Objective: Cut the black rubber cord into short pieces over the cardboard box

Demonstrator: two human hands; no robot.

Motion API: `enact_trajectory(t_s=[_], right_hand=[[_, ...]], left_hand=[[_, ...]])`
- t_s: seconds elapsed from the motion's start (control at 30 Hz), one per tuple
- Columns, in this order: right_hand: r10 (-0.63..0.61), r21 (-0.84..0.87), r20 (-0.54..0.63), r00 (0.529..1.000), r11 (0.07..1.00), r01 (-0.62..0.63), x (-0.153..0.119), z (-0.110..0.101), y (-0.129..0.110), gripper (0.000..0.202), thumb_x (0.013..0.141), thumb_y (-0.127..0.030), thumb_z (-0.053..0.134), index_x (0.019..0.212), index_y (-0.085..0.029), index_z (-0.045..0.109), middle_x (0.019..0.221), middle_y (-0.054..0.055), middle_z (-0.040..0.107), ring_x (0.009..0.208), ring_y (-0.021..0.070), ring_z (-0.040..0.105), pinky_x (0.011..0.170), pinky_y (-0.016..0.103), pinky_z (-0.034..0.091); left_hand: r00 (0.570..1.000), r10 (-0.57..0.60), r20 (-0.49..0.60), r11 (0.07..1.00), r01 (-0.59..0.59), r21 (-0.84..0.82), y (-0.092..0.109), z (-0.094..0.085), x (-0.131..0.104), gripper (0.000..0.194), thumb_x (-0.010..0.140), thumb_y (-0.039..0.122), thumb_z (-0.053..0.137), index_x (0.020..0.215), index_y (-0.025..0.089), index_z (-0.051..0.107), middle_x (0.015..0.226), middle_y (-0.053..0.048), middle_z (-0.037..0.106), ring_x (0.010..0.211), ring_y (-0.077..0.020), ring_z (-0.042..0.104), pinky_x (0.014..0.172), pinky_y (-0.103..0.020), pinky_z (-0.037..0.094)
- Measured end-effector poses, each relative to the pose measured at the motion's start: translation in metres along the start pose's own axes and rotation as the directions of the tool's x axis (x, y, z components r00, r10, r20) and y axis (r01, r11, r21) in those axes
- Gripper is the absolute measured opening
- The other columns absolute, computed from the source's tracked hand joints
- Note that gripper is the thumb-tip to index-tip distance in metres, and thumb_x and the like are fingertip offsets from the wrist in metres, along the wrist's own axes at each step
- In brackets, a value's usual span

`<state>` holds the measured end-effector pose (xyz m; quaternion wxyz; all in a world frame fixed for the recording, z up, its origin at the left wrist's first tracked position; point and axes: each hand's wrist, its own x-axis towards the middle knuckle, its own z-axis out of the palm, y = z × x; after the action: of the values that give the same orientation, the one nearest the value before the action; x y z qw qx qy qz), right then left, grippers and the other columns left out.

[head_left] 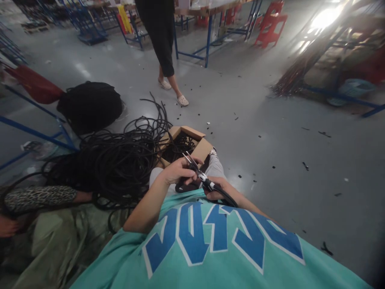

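Long-nosed pliers (202, 176) with black handles point up and left, their metal jaws slightly apart. Around the handles is my right hand (218, 186), fingers wrapped. Beside the jaws, my left hand (180, 170) has its fingers bent and pressed together; a black tube (182, 187) hangs just below it, and what its fingertips pinch is too small to make out. Past my hands stands an open cardboard box (204, 148) with small black pieces (185, 142) inside. A large tangle of black tubing (117, 160) lies left of the box, some strands reaching over its edge.
A black bundle (90, 105) lies beyond the tubing. At the left are a blue metal frame (33, 128) and another person's patterned sleeve (40, 196). A person in black trousers (159, 36) stands ahead. Red stools (271, 26) and a blue-legged table (208, 40) are farther back.
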<state>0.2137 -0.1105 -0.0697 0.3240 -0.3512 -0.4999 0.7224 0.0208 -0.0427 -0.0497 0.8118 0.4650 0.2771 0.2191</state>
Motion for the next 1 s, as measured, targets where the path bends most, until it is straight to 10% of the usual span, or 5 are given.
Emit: enact_trajectory(t_s=[0.37, 0.73, 1.0], right_hand=[[0.105, -0.048, -0.121, 0.987, 0.993, -0.112, -0.003, 0.007, -0.004, 0.026, 0.053, -0.024, 0.063, 0.078, -0.013, 0.062, 0.051, -0.006, 0.043, 0.047, 0.0068, 0.034, 0.045, 0.021, 0.025], [0.201, -0.054, -0.158, 0.967, 0.976, -0.211, -0.004, 0.003, -0.007, 0.048, 0.059, -0.03, 0.069, 0.102, -0.01, 0.06, 0.043, -0.007, 0.043, 0.038, 0.0076, 0.038, 0.041, 0.022, 0.026], [0.226, 0.026, -0.221, 0.949, 0.974, -0.226, -0.007, -0.002, 0.0, 0.047, 0.06, -0.027, 0.066, 0.104, -0.013, 0.058, 0.043, -0.009, 0.041, 0.038, 0.0079, 0.039, 0.04, 0.021, 0.025]], left_hand=[[1.0, -0.002, 0.0, 0.974, 0.002, 0.228, 0.009, -0.014, 0.001, 0.044, 0.06, 0.02, 0.072, 0.098, 0.012, 0.052, 0.065, 0.0, 0.06, 0.042, -0.0062, 0.05, 0.04, -0.017, 0.037], [0.96, 0.126, -0.249, 0.979, -0.079, 0.19, 0.019, -0.021, 0.003, 0.04, 0.059, 0.02, 0.069, 0.095, 0.011, 0.053, 0.064, -0.001, 0.06, 0.043, -0.0046, 0.046, 0.04, -0.017, 0.032], [0.792, 0.289, -0.537, 0.952, -0.18, 0.247, 0.013, -0.053, 0.021, 0.034, 0.063, 0.029, 0.068, 0.088, 0.008, 0.059, 0.052, 0.001, 0.056, 0.034, -0.0039, 0.04, 0.035, -0.018, 0.024]])
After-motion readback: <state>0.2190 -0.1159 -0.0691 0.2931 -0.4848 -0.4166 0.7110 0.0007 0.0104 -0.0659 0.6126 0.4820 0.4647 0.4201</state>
